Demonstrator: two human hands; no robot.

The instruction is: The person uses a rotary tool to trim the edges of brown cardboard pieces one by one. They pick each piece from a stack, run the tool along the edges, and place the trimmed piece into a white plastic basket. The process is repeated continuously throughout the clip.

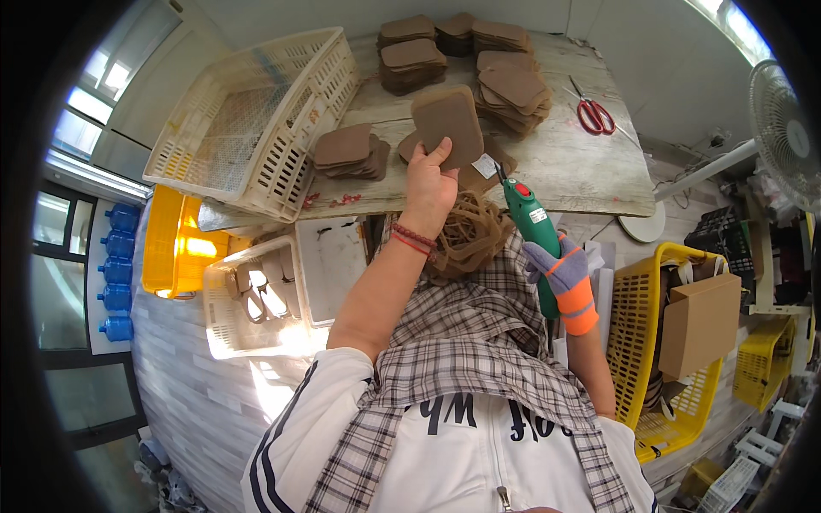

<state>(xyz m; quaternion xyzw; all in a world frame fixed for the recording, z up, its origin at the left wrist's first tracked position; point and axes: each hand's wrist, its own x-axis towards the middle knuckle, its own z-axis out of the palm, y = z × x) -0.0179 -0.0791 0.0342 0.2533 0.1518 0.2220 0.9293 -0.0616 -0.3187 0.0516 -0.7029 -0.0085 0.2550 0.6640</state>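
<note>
My left hand (430, 181) is closed on a brown rounded-corner pad (456, 120), thumb on its face, held up over the worktable. In an orange and grey glove, my right hand (566, 278) grips a green handheld power cutter (532, 215) with a red button. Its dark narrow tip points up and left, apart from the held pad. Below the pad, a tangle of brown offcut strips (470, 235) lies at my lap, against a plaid apron (462, 333). Another brown piece with a white label (486, 166) lies on the table behind the cutter's tip.
Stacks of brown pads (413, 67) stand at the worktable's (590, 171) back, with a smaller stack (351, 152) at left. Red-handled scissors (593, 113) lie at right. A white crate (256, 120) rests on the left end. A yellow basket (633, 342) and fan (782, 128) stand right.
</note>
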